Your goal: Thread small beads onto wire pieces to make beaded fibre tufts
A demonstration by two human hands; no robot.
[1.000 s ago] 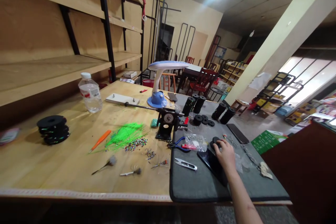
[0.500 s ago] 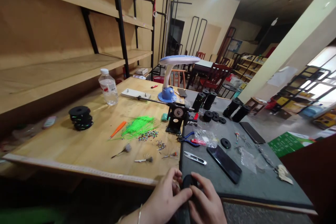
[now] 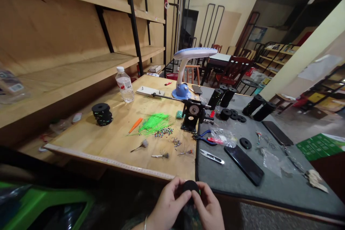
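Note:
Close to the table's front edge, my left hand (image 3: 170, 202) and my right hand (image 3: 208, 205) together grip a black foam spool (image 3: 191, 186). Both thumbs press on its near side, and the other fingers curl round its sides. A bit of bright green shows at the spool's right edge; its lower part is hidden by the thumbs. Beyond my hands, thread snips (image 3: 212, 156) and a black phone (image 3: 244, 165) lie on the grey mat (image 3: 215, 176). A loose black foam disc (image 3: 245, 143) lies past the phone.
Green strands (image 3: 155, 123), small coloured beads (image 3: 164, 132) and an orange float-shaped piece (image 3: 135, 125) lie on the wood. A black device with a dial (image 3: 191, 115) stands mid-table by a desk lamp (image 3: 181, 90). Spool stacks (image 3: 101, 114), a bottle (image 3: 125, 85) and pliers (image 3: 204, 137) are around.
The view has swung left, so the table's contents sit further right. My thumbs have come together on the near side of the spool, and its rounded top shows more plainly between my hands.

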